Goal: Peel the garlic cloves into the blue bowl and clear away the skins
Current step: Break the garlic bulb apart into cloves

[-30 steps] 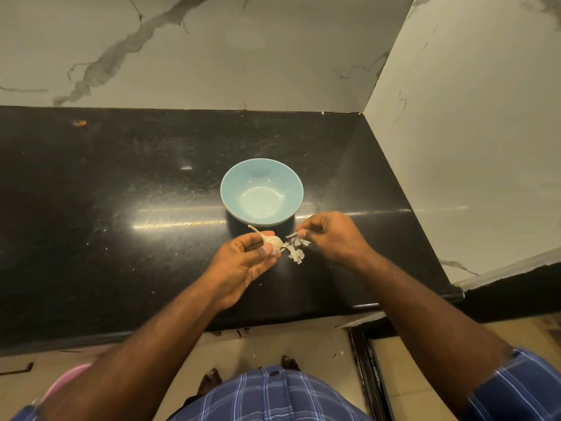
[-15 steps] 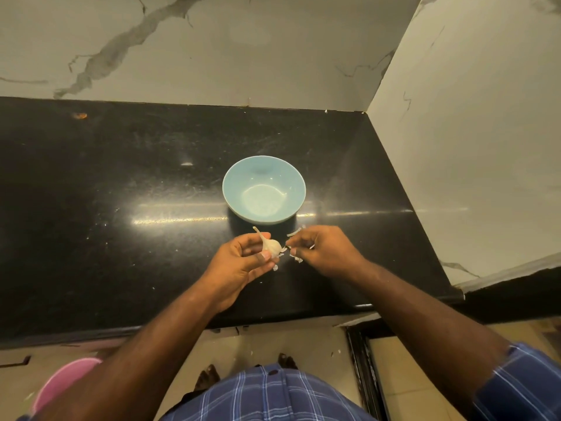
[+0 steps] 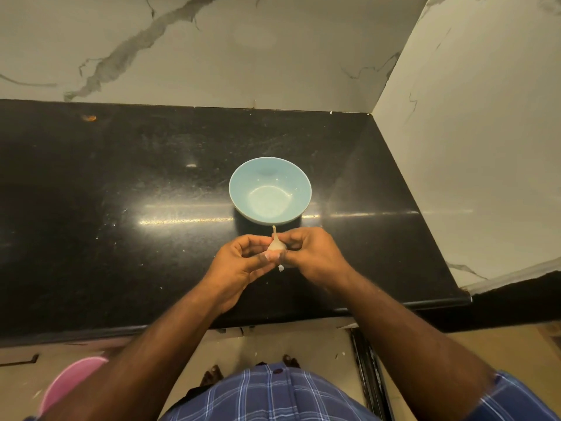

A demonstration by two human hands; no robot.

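Both grips are on the one small off-white garlic bulb w/ its thin dry stem: my left hand curls round it from below and the left, thumb tip pressed at its lower end, and my right hand closes in from the right, fingertips pinching at the bulb's side. So neither grip is apart; both are clamped on the garlic, which sits between them just above the black speckled stone surface, stem pointing away from me toward the round light-blue ceramic bowl. The bowl stands just beyond my knuckles, apart from the hands, and looks to have no cloves in it yet. A small white scrap of papery skin hangs or lies just under my fingers; can't tell which. Step in hand, I'd say: stripping outer skin / breaking the bulb open, so early in the job, w/ no peeled clove showing. Next move prob. calls for a steady hold w/ the left while the right works a nail under the skin and pulls outward, then a short reach fwd to drop a clean clove in the bowl. Both forearms come up from the near edge and angle inward, wrists slightly bent, hands meeting at centre just short of the bowl.
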